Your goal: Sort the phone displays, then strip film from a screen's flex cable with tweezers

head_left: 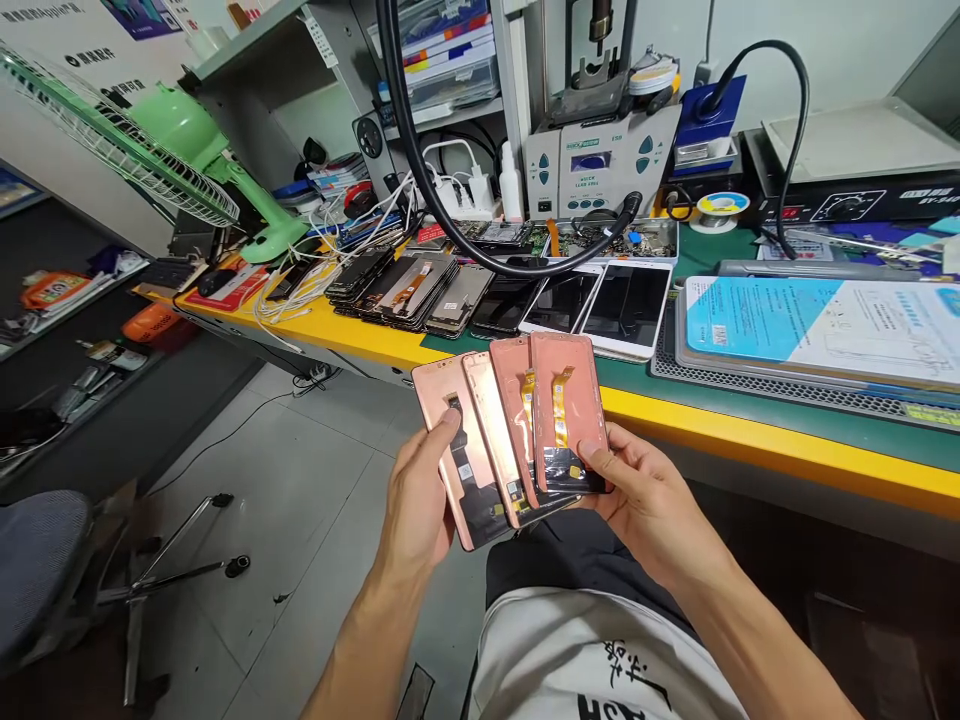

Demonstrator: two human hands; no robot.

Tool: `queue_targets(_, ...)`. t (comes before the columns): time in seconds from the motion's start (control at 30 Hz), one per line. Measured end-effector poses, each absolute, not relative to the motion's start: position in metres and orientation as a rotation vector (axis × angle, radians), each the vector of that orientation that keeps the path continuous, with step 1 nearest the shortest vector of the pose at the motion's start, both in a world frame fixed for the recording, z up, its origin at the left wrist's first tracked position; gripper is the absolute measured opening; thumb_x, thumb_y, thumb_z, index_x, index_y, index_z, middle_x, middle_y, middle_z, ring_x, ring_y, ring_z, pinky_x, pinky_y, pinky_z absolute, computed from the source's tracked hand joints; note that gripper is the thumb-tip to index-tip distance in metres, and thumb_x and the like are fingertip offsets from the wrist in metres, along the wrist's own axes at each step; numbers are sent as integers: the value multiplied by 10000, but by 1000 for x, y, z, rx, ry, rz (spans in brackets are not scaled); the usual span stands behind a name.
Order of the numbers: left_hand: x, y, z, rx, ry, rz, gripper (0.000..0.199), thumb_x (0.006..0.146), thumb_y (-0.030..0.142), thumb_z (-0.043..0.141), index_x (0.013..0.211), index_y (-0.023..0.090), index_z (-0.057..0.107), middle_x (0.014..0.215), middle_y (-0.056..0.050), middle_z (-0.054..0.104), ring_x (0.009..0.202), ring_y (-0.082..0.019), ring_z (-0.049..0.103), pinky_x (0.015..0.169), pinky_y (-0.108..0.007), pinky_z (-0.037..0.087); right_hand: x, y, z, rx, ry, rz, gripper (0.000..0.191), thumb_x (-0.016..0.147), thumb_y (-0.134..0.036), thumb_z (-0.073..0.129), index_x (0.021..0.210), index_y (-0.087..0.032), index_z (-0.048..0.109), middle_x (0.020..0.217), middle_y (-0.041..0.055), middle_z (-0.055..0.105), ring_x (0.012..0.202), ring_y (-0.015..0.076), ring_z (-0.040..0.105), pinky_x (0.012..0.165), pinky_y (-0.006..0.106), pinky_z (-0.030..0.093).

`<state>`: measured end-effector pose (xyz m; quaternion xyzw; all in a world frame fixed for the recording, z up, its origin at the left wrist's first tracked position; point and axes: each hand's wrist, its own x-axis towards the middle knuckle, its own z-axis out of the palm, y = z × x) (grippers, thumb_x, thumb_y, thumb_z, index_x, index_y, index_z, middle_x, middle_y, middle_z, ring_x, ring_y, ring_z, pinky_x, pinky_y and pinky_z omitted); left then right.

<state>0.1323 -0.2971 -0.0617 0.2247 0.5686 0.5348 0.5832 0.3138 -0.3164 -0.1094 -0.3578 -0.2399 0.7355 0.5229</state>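
Note:
Several copper-coloured phone screens (512,430) are fanned out between my hands, their backs facing up, over my lap and just in front of the bench edge. My left hand (420,480) grips the leftmost panel, thumb flat on its dark flex cable. At the other end, my right hand (637,490) pinches the lower corner of the rightmost panel, which carries a gold flex cable (559,408). The fingers of both hands go under the panels and are partly hidden. On the bench behind lie white-framed phone screens (627,305) and stacks of dark panels (405,285).
The bench has a yellow front edge (787,450). A black hose (409,130) loops down ahead from above. Near the back stand a soldering station (600,165) and a solder spool (718,210). Blue-and-white packs (817,325) lie right; a green fan (217,160) stands left.

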Motion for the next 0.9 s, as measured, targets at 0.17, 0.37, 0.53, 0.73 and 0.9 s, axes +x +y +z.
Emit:
queue_targets(0.17,132,-298,-64,514,1336,1262,370,740,394,800,988,126,741,882,-93,790,809,-284,756,748,-364,600,311,-317,-109,-830,-565,1792,202,910,-343,693,1068,-219,714,1006,57,742,817,188,674,690,317,594)
queue_targets(0.37,134,-297,-65,503,1327,1257,393,758,423,789,1020,134,745,911,-89,789,826,-271,754,760,-347,599,309,-319,-109,-831,-577,1804,201,931,-342,669,1089,-220,693,1032,71,755,814,183,685,703,300,581)
queue_targets(0.53,137,-298,-65,505,1338,1241,419,759,451,786,1031,134,747,884,-90,789,827,-277,754,757,-352,602,307,-320,-108,-848,-604,1805,234,927,-376,672,1106,-227,685,1056,77,753,818,191,688,688,303,582)
queue_targets(0.73,143,-299,-66,526,1305,1233,442,784,415,772,1132,145,736,955,-93,790,889,-278,749,775,-330,590,305,-321,-107,-845,-663,1821,207,953,-394,628,1064,-223,666,985,62,735,764,184,676,648,321,600)
queue_targets(0.9,147,-299,-69,551,1241,1225,409,841,437,710,1136,155,736,984,-89,785,926,-271,741,772,-312,580,304,-322,-104,-857,-736,1813,216,953,-415,625,1049,-224,657,943,39,708,780,187,666,626,324,615)
